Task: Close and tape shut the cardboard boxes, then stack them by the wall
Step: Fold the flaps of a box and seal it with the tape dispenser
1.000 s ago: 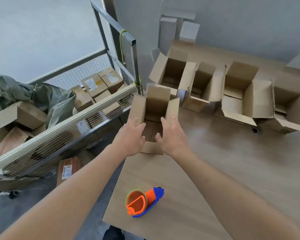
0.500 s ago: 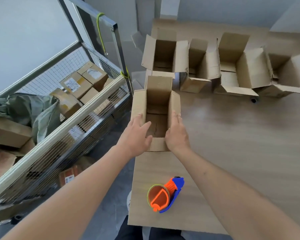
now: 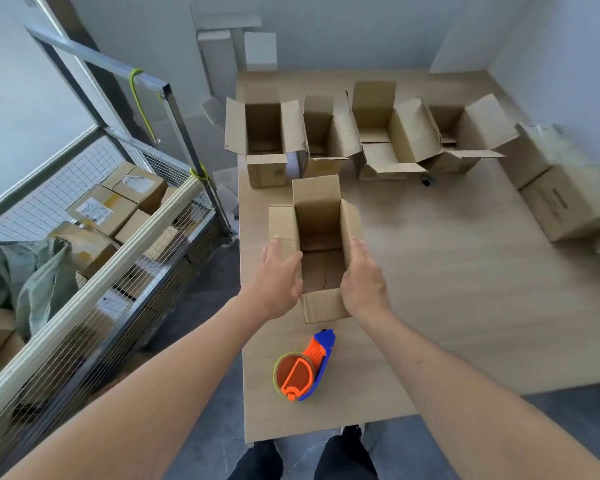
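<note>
I have my left hand (image 3: 277, 276) and right hand (image 3: 362, 278), fingers straight, flat against the side flaps of the open cardboard box (image 3: 321, 251) on the table (image 3: 465, 271), so folding comes next, then the tape dispenser (image 3: 303, 367).

2 bare forearms, no sleeves visible; legs in seemingly dark trousers (image 3: 257, 462).

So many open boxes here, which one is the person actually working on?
The lone box nearest the person, in front of the back row. The left hand and right hand rest against its side flaps; no hand touches the others.
</note>
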`<act>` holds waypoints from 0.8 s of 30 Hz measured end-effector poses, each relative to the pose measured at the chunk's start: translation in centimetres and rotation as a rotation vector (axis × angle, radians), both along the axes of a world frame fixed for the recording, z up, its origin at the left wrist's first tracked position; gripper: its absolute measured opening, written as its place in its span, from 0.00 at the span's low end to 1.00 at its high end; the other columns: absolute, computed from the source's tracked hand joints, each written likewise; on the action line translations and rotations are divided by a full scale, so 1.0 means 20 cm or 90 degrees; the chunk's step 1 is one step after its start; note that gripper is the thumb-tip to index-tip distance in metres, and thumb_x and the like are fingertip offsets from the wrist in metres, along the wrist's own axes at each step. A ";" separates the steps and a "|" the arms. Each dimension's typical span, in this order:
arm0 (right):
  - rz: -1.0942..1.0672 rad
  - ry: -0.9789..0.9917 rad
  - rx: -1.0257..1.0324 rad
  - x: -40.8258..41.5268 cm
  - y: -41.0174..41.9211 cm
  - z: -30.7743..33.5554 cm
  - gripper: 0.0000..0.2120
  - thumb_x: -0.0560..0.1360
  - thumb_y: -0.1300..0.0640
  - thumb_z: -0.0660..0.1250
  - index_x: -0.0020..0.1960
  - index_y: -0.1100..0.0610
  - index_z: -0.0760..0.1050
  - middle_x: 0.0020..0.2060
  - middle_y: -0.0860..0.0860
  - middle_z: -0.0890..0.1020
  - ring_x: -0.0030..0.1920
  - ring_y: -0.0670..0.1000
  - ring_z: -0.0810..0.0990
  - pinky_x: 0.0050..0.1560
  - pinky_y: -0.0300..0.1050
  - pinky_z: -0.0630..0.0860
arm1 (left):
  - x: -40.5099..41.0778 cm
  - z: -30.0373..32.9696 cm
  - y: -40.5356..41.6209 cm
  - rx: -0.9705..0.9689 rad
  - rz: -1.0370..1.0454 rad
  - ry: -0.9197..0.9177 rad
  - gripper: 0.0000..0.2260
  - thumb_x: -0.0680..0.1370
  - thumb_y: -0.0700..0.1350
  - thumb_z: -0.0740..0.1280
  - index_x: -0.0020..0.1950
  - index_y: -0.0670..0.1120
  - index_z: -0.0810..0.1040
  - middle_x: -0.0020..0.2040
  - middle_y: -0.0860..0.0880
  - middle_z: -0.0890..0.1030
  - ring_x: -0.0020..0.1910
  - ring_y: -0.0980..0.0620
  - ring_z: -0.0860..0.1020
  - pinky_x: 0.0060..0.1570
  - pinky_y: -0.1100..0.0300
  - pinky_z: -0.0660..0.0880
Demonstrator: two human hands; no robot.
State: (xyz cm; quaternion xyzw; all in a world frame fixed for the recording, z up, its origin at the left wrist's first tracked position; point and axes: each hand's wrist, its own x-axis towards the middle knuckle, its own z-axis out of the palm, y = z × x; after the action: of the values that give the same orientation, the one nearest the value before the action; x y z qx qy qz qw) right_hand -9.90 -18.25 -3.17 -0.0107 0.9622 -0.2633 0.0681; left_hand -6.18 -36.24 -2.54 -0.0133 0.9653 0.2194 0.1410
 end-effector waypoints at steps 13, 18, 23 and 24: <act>0.044 -0.060 0.012 0.09 0.86 -0.07 0.32 0.79 0.71 0.55 0.82 0.58 0.56 0.80 0.56 0.62 0.78 0.57 0.63 0.74 0.49 0.63 | 0.12 -0.07 0.84 0.011 0.019 -0.018 0.26 0.82 0.50 0.65 0.79 0.46 0.65 0.80 0.31 0.49 0.80 0.32 0.51 0.78 0.47 0.56; 0.100 -0.100 0.008 0.14 1.11 -0.11 0.32 0.80 0.68 0.59 0.81 0.56 0.56 0.78 0.52 0.62 0.73 0.57 0.69 0.71 0.49 0.68 | 0.22 -0.09 1.06 0.013 0.046 -0.020 0.28 0.82 0.49 0.66 0.80 0.44 0.64 0.81 0.32 0.45 0.81 0.34 0.47 0.79 0.51 0.48; 0.100 -0.121 0.062 0.16 1.25 -0.17 0.34 0.78 0.52 0.70 0.80 0.46 0.58 0.77 0.55 0.59 0.74 0.59 0.67 0.69 0.53 0.72 | 0.30 -0.10 1.11 0.005 0.076 0.002 0.26 0.76 0.49 0.74 0.71 0.41 0.74 0.81 0.37 0.49 0.79 0.37 0.59 0.75 0.53 0.62; 0.086 -0.130 0.068 0.16 1.26 -0.17 0.36 0.77 0.49 0.72 0.80 0.44 0.58 0.78 0.55 0.59 0.76 0.59 0.64 0.70 0.54 0.71 | 0.31 -0.10 1.11 0.013 0.092 0.010 0.26 0.73 0.48 0.77 0.68 0.40 0.77 0.80 0.38 0.52 0.76 0.37 0.64 0.73 0.52 0.66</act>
State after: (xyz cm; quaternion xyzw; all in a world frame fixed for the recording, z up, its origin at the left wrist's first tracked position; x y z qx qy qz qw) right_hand -6.76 6.97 -6.53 -0.0452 0.9601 -0.2061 0.1837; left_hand -0.08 -14.12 -4.49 -0.0801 0.9606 0.2388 0.1172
